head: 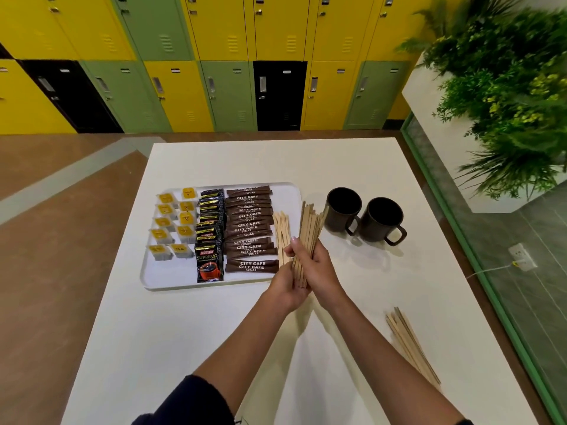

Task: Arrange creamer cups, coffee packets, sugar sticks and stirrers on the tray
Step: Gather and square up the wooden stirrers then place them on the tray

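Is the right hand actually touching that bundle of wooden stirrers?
Touching: the head view shows the right hand gripping the bundle of stirrers, fingers wrapped round it.

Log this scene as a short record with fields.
tray: white, on table
on tray, left to right: creamer cups, coffee packets, sugar sticks, few stirrers
left hand: grips near end of stirrer bundle
right hand: grips stirrer bundle higher up
loose stirrers: on table, near right
mugs: two, right of tray

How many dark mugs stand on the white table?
2. The left mug stands right of the tray; the right mug is just beside it, slightly nearer. None appears hidden.
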`<state>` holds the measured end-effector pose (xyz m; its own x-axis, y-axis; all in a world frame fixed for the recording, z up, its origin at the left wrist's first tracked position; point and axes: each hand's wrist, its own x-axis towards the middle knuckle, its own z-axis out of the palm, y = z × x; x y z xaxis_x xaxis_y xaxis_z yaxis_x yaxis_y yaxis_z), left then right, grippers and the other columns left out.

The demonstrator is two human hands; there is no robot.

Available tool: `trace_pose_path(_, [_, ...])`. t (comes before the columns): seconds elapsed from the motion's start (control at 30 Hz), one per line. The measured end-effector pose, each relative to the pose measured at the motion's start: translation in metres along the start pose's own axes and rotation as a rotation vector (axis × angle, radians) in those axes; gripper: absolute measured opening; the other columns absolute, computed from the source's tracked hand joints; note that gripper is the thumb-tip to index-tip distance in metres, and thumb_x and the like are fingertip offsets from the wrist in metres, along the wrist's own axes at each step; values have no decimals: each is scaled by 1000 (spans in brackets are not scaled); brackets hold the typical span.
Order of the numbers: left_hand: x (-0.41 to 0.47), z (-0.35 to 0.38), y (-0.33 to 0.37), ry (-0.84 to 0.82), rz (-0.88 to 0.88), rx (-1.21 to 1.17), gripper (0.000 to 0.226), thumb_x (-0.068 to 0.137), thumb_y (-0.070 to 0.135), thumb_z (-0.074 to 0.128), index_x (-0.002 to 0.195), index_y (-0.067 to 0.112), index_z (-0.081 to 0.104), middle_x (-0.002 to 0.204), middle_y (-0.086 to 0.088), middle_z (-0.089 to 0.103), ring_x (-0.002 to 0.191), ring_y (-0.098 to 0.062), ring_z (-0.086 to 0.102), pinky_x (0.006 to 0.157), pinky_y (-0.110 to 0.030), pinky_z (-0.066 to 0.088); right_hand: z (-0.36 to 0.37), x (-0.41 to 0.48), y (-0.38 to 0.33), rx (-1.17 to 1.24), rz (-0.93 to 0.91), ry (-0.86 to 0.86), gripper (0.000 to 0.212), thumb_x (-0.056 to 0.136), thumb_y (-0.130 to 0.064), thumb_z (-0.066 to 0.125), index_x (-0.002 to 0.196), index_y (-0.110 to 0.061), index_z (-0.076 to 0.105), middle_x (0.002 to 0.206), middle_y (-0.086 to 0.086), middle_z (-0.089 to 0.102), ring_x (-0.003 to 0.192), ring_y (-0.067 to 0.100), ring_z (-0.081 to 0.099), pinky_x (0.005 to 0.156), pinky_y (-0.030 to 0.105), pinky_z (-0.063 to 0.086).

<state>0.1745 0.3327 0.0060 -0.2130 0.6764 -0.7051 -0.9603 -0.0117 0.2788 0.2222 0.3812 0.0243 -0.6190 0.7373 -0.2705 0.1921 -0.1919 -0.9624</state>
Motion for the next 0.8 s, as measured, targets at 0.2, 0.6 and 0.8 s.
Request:
trace_pose_path(0.2, [5,-6,3,9,24,21,31,102,19,30,110,8,58,81,-4,74,87,-13,63,61,-22,57,8,8,5,-23,22,-37,25,95,-30,52,98,-7,60,71,-4,63,65,-1,62,68,12,48])
trace_pose_path(0.6, [30,-3,79,286,689,812,25,100,17,37,99,6,59,89,-7,62,79,-17,58,72,-30,49,-7,60,-7,-482,217,-84,40,98,-35,44,125,-5,39,96,11,58,70,16,55,61,25,47])
trace_pose_path(0.8, [59,7,113,281,810,1314,31,100,22,38,118,2,54,112,-13,61,94,-20,55,83,-34,44,10,81,-2,-690,294,-5,36,100,-29,41,125,-3,38,129,19,53,111,35,58,84,39,49])
